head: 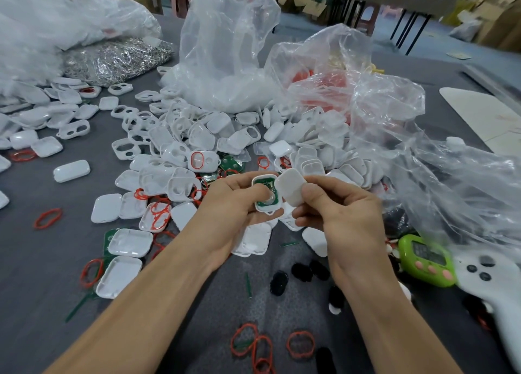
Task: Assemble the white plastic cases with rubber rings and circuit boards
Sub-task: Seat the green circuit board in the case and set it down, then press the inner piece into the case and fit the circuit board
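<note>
My left hand (234, 204) grips a white case half (266, 194) with a green circuit board seated inside it, thumb lying across the board. Just to its right, my right hand (335, 207) pinches a plain white case lid (290, 186), tilted and nearly touching the first half. Both are held above the grey table, in front of a large heap of white case parts (197, 136). Loose red rubber rings (301, 344) lie near the front edge, and green circuit boards (229, 163) peek out of the heap.
Clear plastic bags (225, 49) stand behind the heap, one holding red rings (324, 88). A bag of metal clips (118, 60) lies at back left. A green timer (427, 260) and a white controller (490, 283) sit at right, black pads (298, 272) near my wrists.
</note>
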The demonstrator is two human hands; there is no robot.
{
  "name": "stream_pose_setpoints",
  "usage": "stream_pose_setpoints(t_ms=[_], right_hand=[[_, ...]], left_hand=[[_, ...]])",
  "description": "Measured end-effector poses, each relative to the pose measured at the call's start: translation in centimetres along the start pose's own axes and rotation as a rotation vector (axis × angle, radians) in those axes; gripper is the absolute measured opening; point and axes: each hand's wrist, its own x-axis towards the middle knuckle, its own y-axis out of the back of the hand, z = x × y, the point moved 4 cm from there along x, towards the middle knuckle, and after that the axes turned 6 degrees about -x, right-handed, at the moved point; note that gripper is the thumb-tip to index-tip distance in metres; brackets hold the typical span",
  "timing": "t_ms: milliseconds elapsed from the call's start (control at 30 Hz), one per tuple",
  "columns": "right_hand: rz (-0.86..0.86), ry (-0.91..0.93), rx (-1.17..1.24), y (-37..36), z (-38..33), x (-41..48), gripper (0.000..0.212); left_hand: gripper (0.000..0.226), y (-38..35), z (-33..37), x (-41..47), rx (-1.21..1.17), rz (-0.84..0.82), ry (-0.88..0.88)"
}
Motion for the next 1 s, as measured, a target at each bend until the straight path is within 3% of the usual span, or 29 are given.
stream_pose_setpoints(t_ms=[333,633,1000], right_hand=[[0.019,-0.148,0.108,-1.1,1.1,-0.4,0.017],[0.114,-0.021,-0.127,-1.4,1.4,-0.8,0.024],[0.194,0.113,-0.457,-1.5,0.0,-1.6,0.028]], left_hand=[[0.025,-0.4,-0.1,-0.2,-0.014,-0.054,-0.014],[0.035,-0.8,-0.5,-0.3,-0.121,-0.177,0.029],[0.038,-1.6,-0.4,-0.8,-0.132,-0.167,0.033]])
